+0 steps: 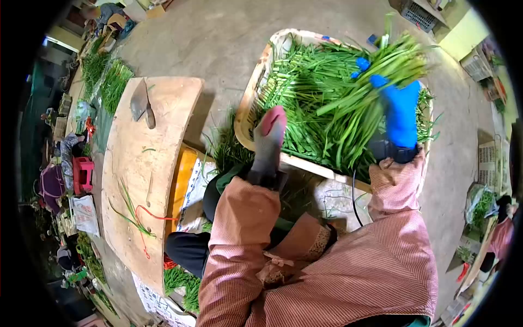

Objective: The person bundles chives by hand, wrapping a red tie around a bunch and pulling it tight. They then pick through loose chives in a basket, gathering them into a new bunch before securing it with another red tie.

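Grasping a bunch of long green leafy stalks (366, 97) at upper right, the blue-gloved right hand (401, 111) is above a cream plastic crate (245, 131). Near centre, the grey-and-pink-gloved left hand's (270, 133) finger state I cannot tell.

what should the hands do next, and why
I'd probably bring the left hand over to steady the bunch: only the right hand seems to grip it, its long leaves splay loosely over the basket, and the left hand looks empty.
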Motion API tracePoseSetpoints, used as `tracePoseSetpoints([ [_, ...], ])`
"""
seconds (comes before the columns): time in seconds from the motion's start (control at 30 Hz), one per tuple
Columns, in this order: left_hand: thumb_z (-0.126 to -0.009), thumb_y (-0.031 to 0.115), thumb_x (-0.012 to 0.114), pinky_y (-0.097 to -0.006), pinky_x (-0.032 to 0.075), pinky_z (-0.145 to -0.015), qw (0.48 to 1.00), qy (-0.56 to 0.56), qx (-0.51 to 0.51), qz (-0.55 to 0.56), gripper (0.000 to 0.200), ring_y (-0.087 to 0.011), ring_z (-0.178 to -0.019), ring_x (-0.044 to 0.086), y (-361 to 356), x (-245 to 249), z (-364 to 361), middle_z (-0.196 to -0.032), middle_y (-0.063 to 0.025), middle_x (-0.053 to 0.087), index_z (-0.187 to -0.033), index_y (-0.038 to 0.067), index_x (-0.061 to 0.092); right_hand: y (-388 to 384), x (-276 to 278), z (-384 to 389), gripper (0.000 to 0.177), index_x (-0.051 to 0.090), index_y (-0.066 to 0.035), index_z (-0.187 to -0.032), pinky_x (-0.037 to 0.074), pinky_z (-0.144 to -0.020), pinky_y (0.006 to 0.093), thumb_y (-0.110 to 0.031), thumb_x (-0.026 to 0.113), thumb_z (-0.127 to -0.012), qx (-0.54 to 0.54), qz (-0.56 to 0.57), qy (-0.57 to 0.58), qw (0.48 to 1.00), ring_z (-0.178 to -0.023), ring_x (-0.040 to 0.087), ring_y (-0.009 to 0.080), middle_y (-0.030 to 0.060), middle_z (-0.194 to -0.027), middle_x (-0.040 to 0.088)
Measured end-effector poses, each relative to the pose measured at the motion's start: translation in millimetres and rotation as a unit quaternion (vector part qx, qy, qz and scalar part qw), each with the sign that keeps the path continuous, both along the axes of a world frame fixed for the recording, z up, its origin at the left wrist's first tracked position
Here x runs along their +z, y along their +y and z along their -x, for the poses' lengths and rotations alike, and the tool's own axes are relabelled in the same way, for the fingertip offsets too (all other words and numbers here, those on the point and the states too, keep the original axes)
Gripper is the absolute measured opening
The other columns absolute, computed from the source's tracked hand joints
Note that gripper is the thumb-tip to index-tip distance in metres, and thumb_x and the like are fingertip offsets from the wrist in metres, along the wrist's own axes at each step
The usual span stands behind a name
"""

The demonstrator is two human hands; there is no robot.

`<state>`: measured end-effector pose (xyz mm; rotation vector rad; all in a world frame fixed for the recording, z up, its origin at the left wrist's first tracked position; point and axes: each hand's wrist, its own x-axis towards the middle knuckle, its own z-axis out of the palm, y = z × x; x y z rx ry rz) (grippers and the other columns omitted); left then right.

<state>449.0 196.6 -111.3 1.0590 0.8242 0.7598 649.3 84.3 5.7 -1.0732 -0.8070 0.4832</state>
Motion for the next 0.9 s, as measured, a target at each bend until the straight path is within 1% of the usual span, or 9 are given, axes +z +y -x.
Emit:
tracePoseSetpoints([
  [0.1,-0.083,0.013,0.059,-0.0232,0.039,-0.089,0.996,-0.074,0.047,-0.018,0.040,-0.0134,-0.103,0.051,-14,38,18,-0.115,-0.0083,0.054,-0.118,-0.004,0.049,9,46,-3,0.047,0.044,0.010,-0.114,0.054,-0.078,0.0429,-0.001,0.064,-0.074,-0.029,-0.158,0.010,0.987,-0.093,0.060,0.0334,0.0178,-0.107,0.057],
  [0.17,-0.081,0.014,0.058,-0.0314,0.040,-0.087,0.999,-0.001,-0.023,-0.041,0.043,-0.0153,-0.104,0.049,-45,78,36,-0.111,-0.0084,0.055,-0.121,-0.001,0.048,21,47,-21,0.041,0.054,0.005,-0.109,0.052,-0.075,0.0302,-0.008,0.069,-0.073,-0.165,0.042,-0.262,0.950,-0.087,0.063,0.0180,0.0091,-0.096,0.065],
  [0.3,-0.079,0.019,0.064,-0.0349,0.030,-0.101,0.924,-0.040,-0.376,-0.055,0.070,-0.0215,-0.121,0.039,-102,110,36,-0.134,-0.0176,0.035,-0.134,-0.004,0.026,40,68,2,0.037,0.057,0.005,-0.104,0.050,-0.073,0.0258,-0.011,0.071,-0.073,-0.107,-0.016,-0.275,0.955,-0.082,0.063,0.0120,0.0076,-0.091,0.067],
  [0.5,-0.086,0.036,0.055,-0.0277,0.033,-0.094,0.897,-0.321,-0.289,-0.091,0.065,-0.0169,-0.107,0.043,-65,122,-7,-0.119,-0.0071,0.045,-0.134,0.000,0.027,49,114,75,0.050,0.045,0.004,-0.118,0.053,-0.075,0.0351,0.002,0.066,-0.072,0.057,-0.239,-0.019,0.969,-0.092,0.061,0.0243,0.0140,-0.108,0.057],
  [0.53,-0.088,0.041,0.046,-0.0380,0.030,-0.102,0.945,0.106,-0.264,-0.165,0.064,-0.0253,-0.122,0.038,-41,138,-13,-0.134,-0.0150,0.037,-0.133,-0.001,0.029,54,113,85,0.056,0.039,0.003,-0.123,0.053,-0.075,0.0395,0.008,0.062,-0.072,0.076,-0.272,0.003,0.959,-0.096,0.059,0.0288,0.0162,-0.116,0.050],
  [0.57,-0.088,0.041,0.046,-0.0380,0.030,-0.102,0.947,0.105,-0.252,-0.171,0.064,-0.0253,-0.122,0.038,-32,149,-9,-0.134,-0.0150,0.037,-0.133,-0.001,0.029,55,113,96,0.055,0.039,0.001,-0.123,0.052,-0.078,0.0407,0.010,0.059,-0.073,0.101,-0.295,0.025,0.950,-0.096,0.059,0.0294,0.0184,-0.116,0.050],
  [0.63,-0.081,0.068,0.033,-0.0439,0.029,-0.102,0.879,-0.432,-0.157,0.129,0.080,-0.0304,-0.120,0.039,-26,182,10,-0.134,-0.0127,0.038,-0.132,0.006,0.033,49,117,125,0.055,0.038,0.000,-0.125,0.049,-0.082,0.0421,0.009,0.057,-0.075,0.134,-0.278,0.068,0.949,-0.098,0.058,0.0299,0.0198,-0.116,0.050],
  [0.7,-0.079,0.070,0.036,-0.0471,0.029,-0.101,0.813,-0.501,-0.247,0.164,0.082,-0.0309,-0.121,0.038,-15,201,48,-0.134,-0.0129,0.037,-0.132,0.007,0.033,44,110,149,0.057,0.033,-0.002,-0.129,0.044,-0.090,0.0412,0.006,0.056,-0.077,0.187,-0.250,0.109,0.944,-0.104,0.054,0.0302,0.0199,-0.116,0.052],
  [0.9,-0.075,0.063,0.052,-0.0497,0.045,-0.086,0.857,-0.508,-0.015,0.081,0.063,-0.0292,-0.101,0.054,27,185,113,-0.109,-0.0148,0.057,-0.115,0.014,0.053,39,77,211,0.055,0.034,0.000,-0.127,0.039,-0.096,0.0433,0.005,0.055,-0.076,0.294,-0.223,0.215,0.904,-0.108,0.051,0.0306,0.0202,-0.119,0.050],
])
